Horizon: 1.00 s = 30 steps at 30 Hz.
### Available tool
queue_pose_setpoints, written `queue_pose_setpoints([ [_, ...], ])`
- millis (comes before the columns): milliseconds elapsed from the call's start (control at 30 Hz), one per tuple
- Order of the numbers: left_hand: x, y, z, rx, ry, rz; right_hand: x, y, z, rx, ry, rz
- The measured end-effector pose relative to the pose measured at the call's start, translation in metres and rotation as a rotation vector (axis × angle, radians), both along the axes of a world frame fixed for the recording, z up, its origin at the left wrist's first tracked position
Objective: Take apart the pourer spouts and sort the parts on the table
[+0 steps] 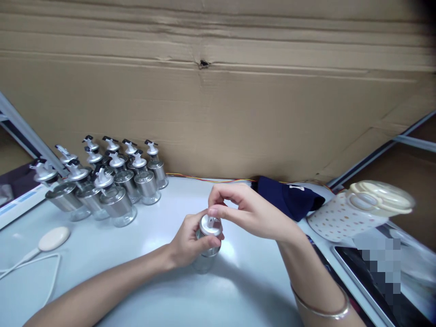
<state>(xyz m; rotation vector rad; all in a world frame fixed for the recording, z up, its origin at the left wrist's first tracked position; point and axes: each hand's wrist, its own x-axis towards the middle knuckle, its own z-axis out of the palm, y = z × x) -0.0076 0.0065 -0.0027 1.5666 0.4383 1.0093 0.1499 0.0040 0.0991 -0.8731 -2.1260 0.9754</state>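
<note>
The clear, cylindrical glass bottle (203, 265), topped by a domed, silvery pourer cap (210, 230), is upright before me, above or on the smooth, glossy pale-blue table (143, 247). My left hand (190, 240) grasps its upper part, thumb across the front. My right hand's (250, 211) thumb and bent forefinger meet at the spout; whether they pinch it, I can't tell.

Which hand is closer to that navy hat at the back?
The right hand: it is at the top of the bottle, left of the navy hat. The left hand is farther left, wrapped around the bottle.
</note>
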Motion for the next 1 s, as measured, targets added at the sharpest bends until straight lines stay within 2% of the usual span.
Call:
queue_pose_setpoints([
  [200, 0.000, -0.002, 0.000, -0.011, -0.040, 0.025, -0.004, -0.009, 0.003, 0.128, -0.030, -0.033],
  [333, 0.002, -0.004, 0.003, -0.015, -0.063, 0.079, -0.008, -0.017, 0.004, 0.217, -0.162, -0.016],
  [433, 0.004, -0.006, 0.007, -0.026, -0.090, 0.054, -0.012, -0.016, -0.002, 0.264, -0.174, -0.048],
  [533, 0.004, -0.005, 0.010, 0.005, -0.104, 0.070, -0.020, -0.009, -0.015, 0.320, -0.077, -0.142],
  [600, 0.002, -0.002, 0.010, 0.046, -0.094, 0.114, -0.026, -0.003, -0.026, 0.458, -0.011, -0.226],
  [733, -0.002, 0.005, 0.008, 0.074, -0.027, 0.223, -0.035, 0.005, -0.052, 0.839, 0.203, -0.316],
  [800, -0.002, 0.005, 0.009, 0.062, -0.005, 0.256, -0.040, 0.006, -0.064, 0.923, 0.338, -0.306],
  [833, -0.002, 0.005, 0.009, 0.056, -0.008, 0.268, -0.042, 0.007, -0.067, 0.901, 0.412, -0.309],
  [867, -0.002, 0.003, 0.009, 0.048, -0.017, 0.266, -0.044, 0.007, -0.069, 0.821, 0.502, -0.333],
  [900, -0.001, 0.001, 0.009, 0.040, -0.027, 0.245, -0.045, 0.008, -0.068, 0.677, 0.608, -0.367],
  [933, 0.000, -0.001, 0.009, 0.028, -0.035, 0.208, -0.046, 0.010, -0.065, 0.464, 0.724, -0.415],
  [967, 0.001, -0.003, 0.008, 0.011, -0.031, 0.163, -0.047, 0.012, -0.062, 0.183, 0.837, -0.445],
  [1000, 0.002, -0.004, 0.008, -0.007, -0.017, 0.123, -0.046, 0.015, -0.057, -0.112, 0.936, -0.415],
])
